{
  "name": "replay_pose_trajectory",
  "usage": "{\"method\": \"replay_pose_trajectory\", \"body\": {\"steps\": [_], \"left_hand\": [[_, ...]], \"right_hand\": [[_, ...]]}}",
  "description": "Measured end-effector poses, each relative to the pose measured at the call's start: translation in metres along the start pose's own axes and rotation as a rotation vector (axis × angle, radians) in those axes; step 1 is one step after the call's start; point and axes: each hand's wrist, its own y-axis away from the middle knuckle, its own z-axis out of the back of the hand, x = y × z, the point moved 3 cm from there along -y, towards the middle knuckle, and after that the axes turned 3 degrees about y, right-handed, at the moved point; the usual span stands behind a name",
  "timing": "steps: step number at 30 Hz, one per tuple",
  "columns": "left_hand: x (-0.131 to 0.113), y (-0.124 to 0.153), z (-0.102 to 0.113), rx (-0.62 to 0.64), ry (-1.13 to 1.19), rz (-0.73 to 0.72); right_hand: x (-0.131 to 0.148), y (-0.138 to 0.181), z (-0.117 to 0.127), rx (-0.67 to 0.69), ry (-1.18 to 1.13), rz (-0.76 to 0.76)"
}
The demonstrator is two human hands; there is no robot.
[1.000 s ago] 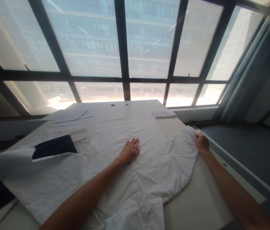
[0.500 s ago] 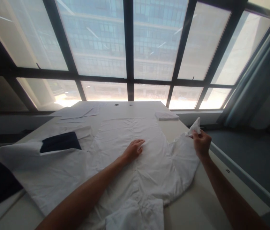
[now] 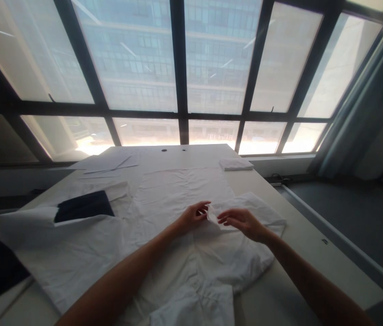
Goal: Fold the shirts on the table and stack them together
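White garment (image 3: 167, 199): across table (image 3: 307, 267), around 6 o'clock | left hand (image 3: 191, 216), 6 o'clock: fingers curled at raised fabric edge (image 3: 213, 216), pinch cannot be told | right hand (image 3: 246, 222), 4 o'clock: fingers loosely bent, grip unclear | closeness likely steadies loose cloth

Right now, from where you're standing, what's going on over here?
A person has a white garment spread on a table by the windows. One sleeve is bent inward, its end raised between the left hand and the right hand; how firmly either grips it is unclear. A dark blue piece lies to the left, with papers and a folded white cloth farther back.
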Motion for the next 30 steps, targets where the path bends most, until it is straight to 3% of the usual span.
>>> {"method": "replay_pose_trajectory", "body": {"steps": [8, 10, 13, 17, 20, 22, 25, 30], "left_hand": [[-0.011, -0.004, 0.012, -0.068, -0.045, 0.128], [-0.026, -0.006, 0.017, -0.102, -0.002, 0.102], [-0.053, -0.013, 0.034, -0.213, 0.169, 0.086], [-0.087, -0.024, 0.079, -0.369, 0.438, 0.001], [-0.094, -0.026, 0.122, -0.416, 0.545, -0.037], [-0.085, -0.023, 0.147, -0.408, 0.562, -0.005], [-0.056, -0.015, 0.175, -0.429, 0.520, 0.075], [-0.007, 0.001, 0.201, -0.540, 0.323, 0.171]], "right_hand": [[-0.054, 0.012, 0.125, -0.786, 0.259, -0.120], [-0.060, 0.021, 0.148, -0.913, 0.401, -0.132], [-0.065, 0.031, 0.170, -0.992, 0.562, -0.145], [-0.072, 0.034, 0.180, -0.989, 0.588, -0.182], [-0.078, 0.031, 0.178, -0.958, 0.552, -0.206], [-0.082, 0.027, 0.172, -0.889, 0.517, -0.227], [-0.089, 0.018, 0.155, -0.681, 0.469, -0.287], [-0.083, 0.014, 0.126, -0.386, 0.535, -0.340]]}}
